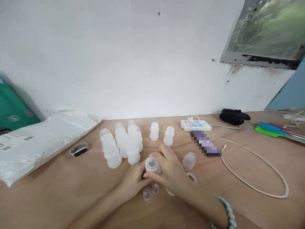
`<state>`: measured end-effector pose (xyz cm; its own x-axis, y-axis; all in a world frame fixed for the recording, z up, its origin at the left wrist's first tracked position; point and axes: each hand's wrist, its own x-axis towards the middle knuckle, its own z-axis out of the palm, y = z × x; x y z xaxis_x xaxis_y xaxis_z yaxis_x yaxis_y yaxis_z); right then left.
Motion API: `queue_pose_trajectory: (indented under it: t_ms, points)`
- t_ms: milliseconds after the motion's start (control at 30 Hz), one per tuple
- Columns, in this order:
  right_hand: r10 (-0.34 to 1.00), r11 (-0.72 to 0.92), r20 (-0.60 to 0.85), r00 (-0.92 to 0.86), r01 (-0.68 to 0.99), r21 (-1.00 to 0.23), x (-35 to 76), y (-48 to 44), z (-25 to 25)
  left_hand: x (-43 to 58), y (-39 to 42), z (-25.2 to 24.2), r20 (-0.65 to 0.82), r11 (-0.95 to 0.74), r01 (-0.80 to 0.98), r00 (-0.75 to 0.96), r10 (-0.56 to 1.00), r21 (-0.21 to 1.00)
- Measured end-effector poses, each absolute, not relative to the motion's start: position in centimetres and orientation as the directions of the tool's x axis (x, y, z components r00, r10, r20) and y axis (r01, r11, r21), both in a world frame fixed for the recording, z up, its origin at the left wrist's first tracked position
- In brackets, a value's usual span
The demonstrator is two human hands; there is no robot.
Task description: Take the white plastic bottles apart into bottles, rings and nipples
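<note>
Between my hands is a white baby bottle [152,164] with a clear nipple in its collar. My right hand [169,165] grips the collar, thumb in front and fingers behind. Lower down, my left hand [135,178] wraps the bottle's body, most of which is hidden. Clear nipples [155,188] and a clear cap [147,193] lie on the table just below my hands. Right of my right hand are clear stacked caps [189,161] and a white ring [192,177]; another white piece [170,192] shows partly under my wrist.
Several capped bottles [113,156] stand to the left. Two open bottles [154,132] stand near the wall. A fitness band [79,149], a white plastic package [47,136], a power strip [202,126], a phone [206,143], a white cable [262,190] and spatulas [270,129] lie around.
</note>
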<state>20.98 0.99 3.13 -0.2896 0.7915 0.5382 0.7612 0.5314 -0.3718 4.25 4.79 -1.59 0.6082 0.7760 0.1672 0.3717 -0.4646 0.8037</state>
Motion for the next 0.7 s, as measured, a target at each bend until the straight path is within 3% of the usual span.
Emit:
queue_pose_trajectory:
  t_ms: [133, 300, 400, 567, 700]
  points:
    - [0.763, 0.563, 0.548, -0.343, 0.770, -0.301, 21.4, 1.5, 3.1, 4.1, 5.0, -1.9, 0.170, -0.468, 0.346, 0.628, 0.759, 0.813]
    - [0.780, 0.562, 0.471, -0.412, 0.793, -0.235, 23.3, 2.0, 4.9, 4.2, 5.1, -2.2, 0.077, -0.412, 0.454, 0.594, 0.801, 0.790]
    - [0.824, 0.457, 0.443, -0.353, 0.876, -0.152, 24.9, 1.6, 5.8, 4.2, 5.0, -2.1, 0.077, -0.413, 0.434, 0.610, 0.789, 0.801]
    - [0.862, 0.156, 0.464, -0.205, 0.977, 0.143, 28.8, 1.1, 4.5, 4.1, 5.1, -2.0, 0.068, -0.424, 0.448, 0.620, 0.781, 0.787]
    - [0.912, 0.109, 0.368, -0.180, 0.973, 0.205, 31.0, 0.9, 2.6, 4.0, 5.2, -2.2, 0.060, -0.414, 0.440, 0.625, 0.778, 0.797]
